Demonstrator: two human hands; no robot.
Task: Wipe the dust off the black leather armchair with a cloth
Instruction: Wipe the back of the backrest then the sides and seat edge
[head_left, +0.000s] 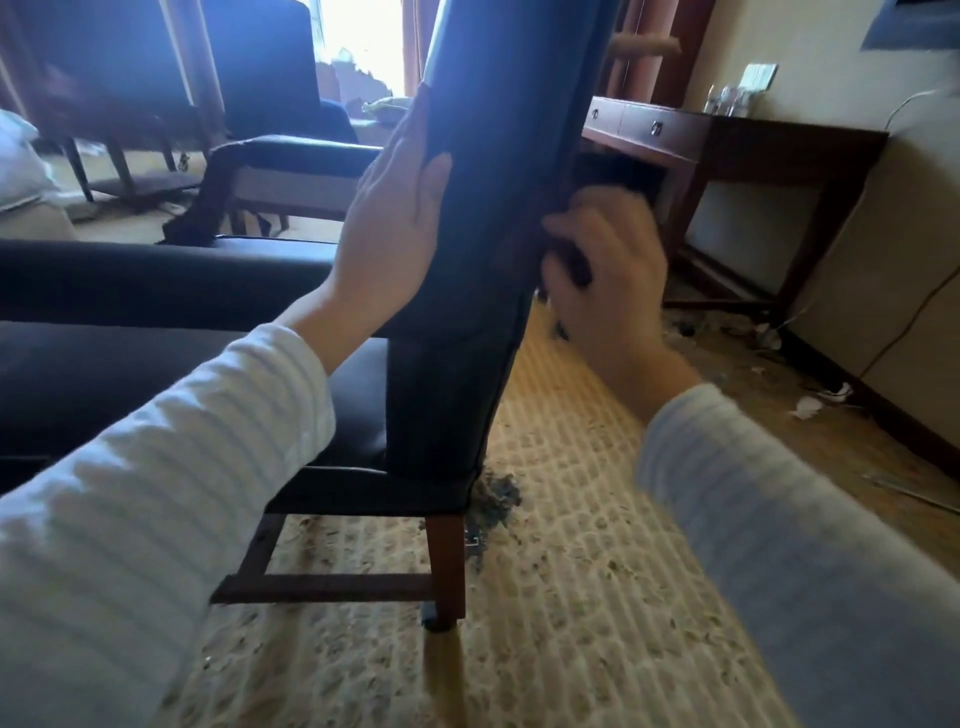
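Black leather covers the armchair (498, 156), whose tall backrest stands edge-on through the middle of the view, above a padded seat (358, 410) and reddish wooden legs (447, 566) on a pale patterned carpet (582, 597). The left grip (395, 218) lies flat against the front face of the backrest, fingers straight and pointing upward, holding nothing. The right grip (608, 275) is at the rear face of the backrest, fingers curled round a dark cloth (618, 176) that is bunched against the leather; blur hides exactly how the fingers lie. Both arms wear pale ribbed sleeves (156, 493). Grey dust and crumbs (496, 499) lie on the carpet just beside the rear leg. A dark wooden desk (727, 140) with ring-pull drawers stands against the wall beyond the right grip.
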